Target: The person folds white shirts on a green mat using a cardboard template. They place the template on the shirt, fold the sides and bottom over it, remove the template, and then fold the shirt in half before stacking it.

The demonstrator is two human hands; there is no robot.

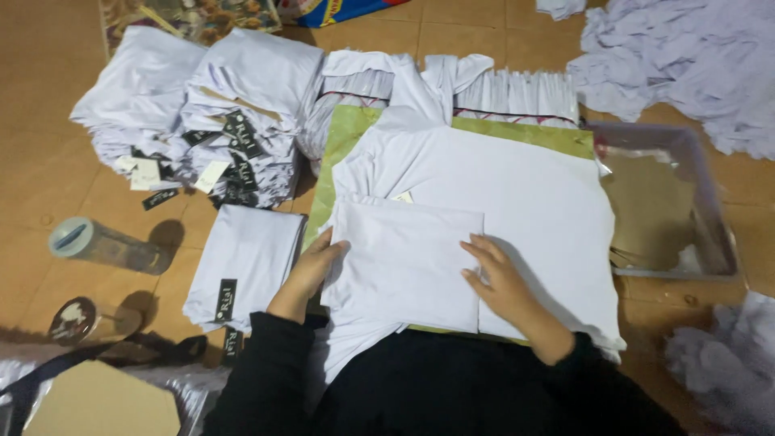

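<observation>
1. Looking down from the far left, we see a clear lidded cup [101,245] lying on its side on the tiled floor [48,153], and a second cup [81,320] tipped over nearer to us, both well apart from our hands.
2. Beyond them sit stacks of folded white shirts [202,105] with dark hang tags, and nearer lies one folded shirt with a black label [242,270], just beside our left arm.
3. Our left hand [313,266] rests at the left edge of the folded white panel [404,262]; the fingers curl against that edge and partly slip under it, so we cannot tell whether they pinch the cloth.
4. The folded panel lies between our two hands, on top of the spread white shirt [525,202], which is laid over a green board [347,137] with its collar pointing away from us. The panel's long axis runs left to right, square to the shirt's length.
5. Our right hand [496,278] lies flat on the panel's right edge, fingers spread and pressing down. Both hands touch the panel; the left sits at its outer edge, the right nearer the shirt's middle.
6. Farther right, a clear plastic tray [710,210] holds brown card, and loose white cloth heaps [686,56] lie beyond it.
</observation>
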